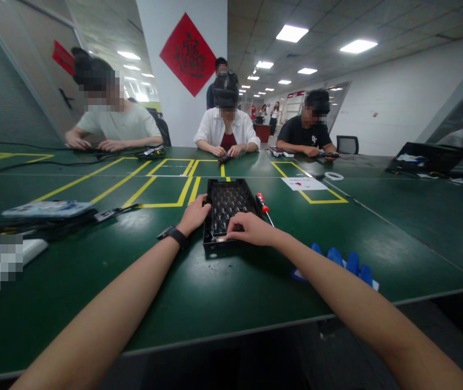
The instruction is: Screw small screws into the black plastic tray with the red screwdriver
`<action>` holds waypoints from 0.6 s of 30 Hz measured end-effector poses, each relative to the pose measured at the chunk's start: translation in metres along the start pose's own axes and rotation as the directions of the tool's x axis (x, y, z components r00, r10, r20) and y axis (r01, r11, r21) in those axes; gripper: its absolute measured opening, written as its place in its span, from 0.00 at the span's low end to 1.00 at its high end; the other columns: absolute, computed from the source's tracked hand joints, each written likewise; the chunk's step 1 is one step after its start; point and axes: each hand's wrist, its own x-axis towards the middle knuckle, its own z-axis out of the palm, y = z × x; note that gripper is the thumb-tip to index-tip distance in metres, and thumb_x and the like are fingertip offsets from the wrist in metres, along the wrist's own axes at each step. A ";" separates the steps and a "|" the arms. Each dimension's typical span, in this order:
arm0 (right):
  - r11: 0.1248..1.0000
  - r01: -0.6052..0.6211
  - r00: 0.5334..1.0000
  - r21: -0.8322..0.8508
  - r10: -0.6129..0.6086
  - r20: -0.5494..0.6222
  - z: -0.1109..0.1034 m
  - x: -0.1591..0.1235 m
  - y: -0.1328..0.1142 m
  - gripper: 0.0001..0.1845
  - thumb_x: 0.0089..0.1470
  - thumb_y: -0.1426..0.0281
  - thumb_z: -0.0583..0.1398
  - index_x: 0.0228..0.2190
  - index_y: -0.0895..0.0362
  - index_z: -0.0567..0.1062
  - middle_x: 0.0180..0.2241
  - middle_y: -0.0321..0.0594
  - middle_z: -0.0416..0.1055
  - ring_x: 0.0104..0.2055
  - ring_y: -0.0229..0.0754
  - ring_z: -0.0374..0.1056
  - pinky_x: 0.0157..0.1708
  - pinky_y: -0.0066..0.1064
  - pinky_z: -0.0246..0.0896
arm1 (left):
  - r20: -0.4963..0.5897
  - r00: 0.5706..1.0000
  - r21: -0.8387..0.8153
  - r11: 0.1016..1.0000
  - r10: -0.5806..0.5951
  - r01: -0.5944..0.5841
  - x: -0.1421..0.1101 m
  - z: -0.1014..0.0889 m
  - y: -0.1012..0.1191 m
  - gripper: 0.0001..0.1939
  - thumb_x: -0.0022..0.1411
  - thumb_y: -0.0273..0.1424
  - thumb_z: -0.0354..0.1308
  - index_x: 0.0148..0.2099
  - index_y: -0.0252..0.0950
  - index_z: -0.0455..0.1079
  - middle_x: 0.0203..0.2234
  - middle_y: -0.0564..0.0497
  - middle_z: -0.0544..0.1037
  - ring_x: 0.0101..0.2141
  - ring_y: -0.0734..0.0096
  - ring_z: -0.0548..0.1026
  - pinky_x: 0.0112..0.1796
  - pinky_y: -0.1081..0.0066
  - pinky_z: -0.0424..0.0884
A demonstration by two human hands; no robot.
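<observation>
A black rectangular case [235, 201] lies on the green table in front of me, with rows of dark rounded shapes inside it. My left hand [194, 213] grips the case's left side, thumb over the rim. At the near end of the case, my right hand [248, 227] has its fingers pinched together over the inside edge. Whatever is between those fingers is too small to make out. A small pale piece [220, 239] shows just left of the fingertips. Close along the case's right side rests a red-handled screwdriver [262, 202], its shaft pointing toward me.
Blue-fingered gloves [351, 264] lie by my right forearm. To the left are a light blue flat box [48, 209] and black cables [109, 213]. A white sheet [303, 184] and a white ring [334, 176] lie farther right. Several people sit across the table.
</observation>
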 end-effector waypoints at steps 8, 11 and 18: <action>0.970 -0.049 0.998 0.239 0.039 0.048 0.002 -0.002 0.004 0.11 0.49 0.68 0.62 0.36 0.59 0.72 0.31 0.37 0.74 0.34 0.36 0.69 0.38 0.28 0.60 | 0.012 1.000 0.010 1.000 -0.010 0.010 0.000 -0.002 0.002 0.28 0.54 0.31 0.48 0.58 0.33 0.60 0.50 0.43 0.71 0.49 0.60 0.70 0.50 0.62 0.64; 0.973 -0.050 0.999 0.227 0.046 0.022 0.002 -0.002 0.003 0.13 0.48 0.69 0.62 0.38 0.59 0.71 0.30 0.36 0.74 0.34 0.36 0.69 0.41 0.30 0.59 | 0.011 1.000 0.012 1.000 -0.006 0.006 0.000 -0.001 0.002 0.28 0.54 0.31 0.48 0.58 0.33 0.59 0.50 0.43 0.71 0.49 0.60 0.69 0.50 0.62 0.63; 0.972 -0.080 0.996 0.222 0.072 0.043 0.001 -0.003 0.001 0.13 0.48 0.68 0.62 0.38 0.59 0.70 0.30 0.37 0.74 0.34 0.36 0.69 0.39 0.29 0.59 | 0.005 1.000 0.004 1.000 -0.001 0.001 0.000 -0.002 0.001 0.28 0.53 0.30 0.48 0.58 0.34 0.60 0.50 0.43 0.71 0.49 0.61 0.70 0.51 0.62 0.63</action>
